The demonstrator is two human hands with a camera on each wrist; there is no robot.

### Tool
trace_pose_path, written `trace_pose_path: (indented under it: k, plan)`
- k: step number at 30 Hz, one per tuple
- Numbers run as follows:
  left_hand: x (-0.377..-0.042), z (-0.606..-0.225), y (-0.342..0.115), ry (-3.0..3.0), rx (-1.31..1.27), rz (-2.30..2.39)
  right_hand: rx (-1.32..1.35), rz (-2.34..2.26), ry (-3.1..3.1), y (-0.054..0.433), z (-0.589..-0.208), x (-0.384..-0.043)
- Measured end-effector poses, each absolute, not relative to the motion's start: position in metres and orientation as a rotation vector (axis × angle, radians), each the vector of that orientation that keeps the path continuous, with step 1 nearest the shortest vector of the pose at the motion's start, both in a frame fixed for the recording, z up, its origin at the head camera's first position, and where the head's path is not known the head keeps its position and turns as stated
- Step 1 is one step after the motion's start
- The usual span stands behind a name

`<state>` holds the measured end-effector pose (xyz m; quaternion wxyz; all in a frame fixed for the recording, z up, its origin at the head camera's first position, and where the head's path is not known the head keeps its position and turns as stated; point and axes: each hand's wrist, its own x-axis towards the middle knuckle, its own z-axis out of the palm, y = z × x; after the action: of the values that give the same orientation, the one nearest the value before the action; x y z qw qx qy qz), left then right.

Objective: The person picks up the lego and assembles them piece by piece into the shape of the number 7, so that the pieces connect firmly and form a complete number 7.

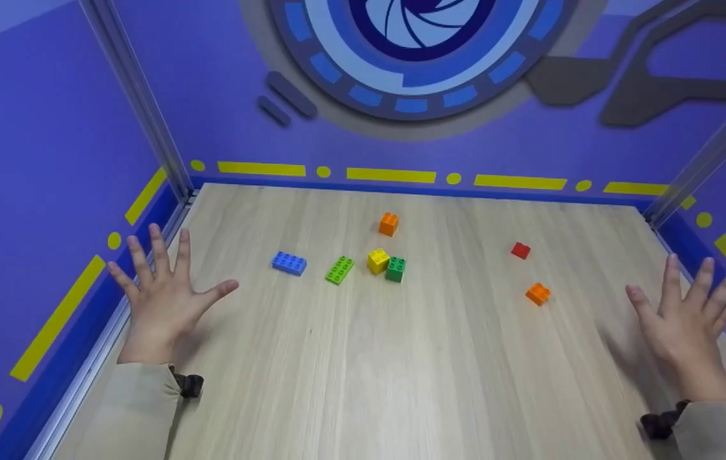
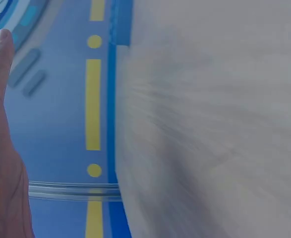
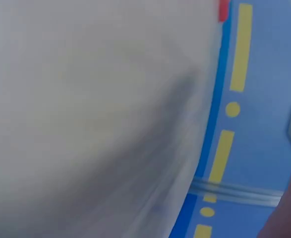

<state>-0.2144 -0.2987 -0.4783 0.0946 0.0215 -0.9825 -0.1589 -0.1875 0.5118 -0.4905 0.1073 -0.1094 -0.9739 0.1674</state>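
Observation:
Fingers spread wide, my left hand (image 1: 165, 300) hovers at the left side of the table and holds nothing. The blue brick (image 1: 289, 263) is the nearest one to it, with a flat lime green brick (image 1: 340, 270) to its right. In the middle, a yellow brick (image 1: 378, 260) sits close beside a dark green brick (image 1: 395, 269), and an orange brick (image 1: 388, 223) stands behind them. My right hand (image 1: 686, 316), also spread and holding nothing, is at the right side. Nearest to it are a second orange brick (image 1: 538, 294) and a small red brick (image 1: 521, 250).
The wood-grain table (image 1: 363, 370) is enclosed by blue-purple panels with yellow marks along their lower edges. Metal posts (image 1: 139, 96) stand at the back corners. Dark wrist straps (image 1: 190, 385) show at the sleeves.

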Motion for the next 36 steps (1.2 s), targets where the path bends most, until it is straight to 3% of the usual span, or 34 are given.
trace_pose_path:
  k: [11, 36]
  plan:
    - [-0.205, -0.466, -0.284, -2.778, 0.021, -0.617, -0.097, 0.659, -2.713, 0.477, -0.483, -0.186]
    - [-0.215, -0.464, -0.273, -2.638, 0.036, -0.673, -0.038, 0.798, -2.595, 0.438, -0.483, -0.198]
